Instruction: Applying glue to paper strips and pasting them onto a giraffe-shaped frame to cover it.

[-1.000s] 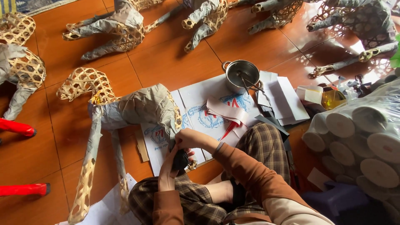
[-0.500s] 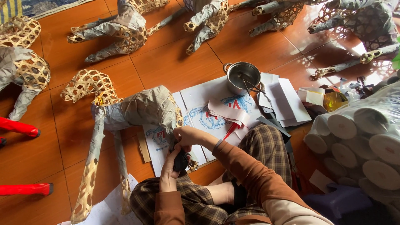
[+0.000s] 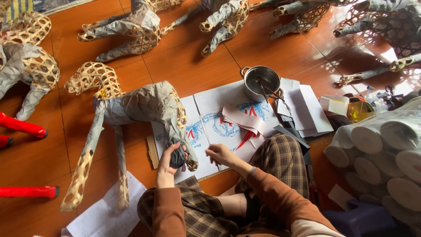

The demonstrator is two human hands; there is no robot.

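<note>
Your left hand (image 3: pixel 167 163) is wrapped around the hind leg (image 3: pixel 177 154) of the woven animal frame (image 3: pixel 131 105), fingers closed on a dark wrapped patch just above the foot. Your right hand (image 3: pixel 220 154) hovers just beside it over the white printed sheet (image 3: pixel 210 114), fingers pinched narrow; I can't tell if they hold a thin strip or nothing.

The frame lies on its side on the wood floor (image 3: pixel 184 66), legs towards you, rear end over the sheet.

Handling read:
- Light. It's open bamboo lattice with a grey paper skin.
- Stiff along the strips, but the lattice likely crushes under a hard squeeze.
- The paper skin probably tears easily, more so if damp with paste.
- The 4 legs are thin and long, so they're poor levers.

Grip the leg low and loosely, as now. For lifting, take the body (image 3: pixel 144 103), not the bare lattice head (image 3: pixel 90 78).

The metal pot (image 3: pixel 262 81) sits well clear at the sheet's far edge.
</note>
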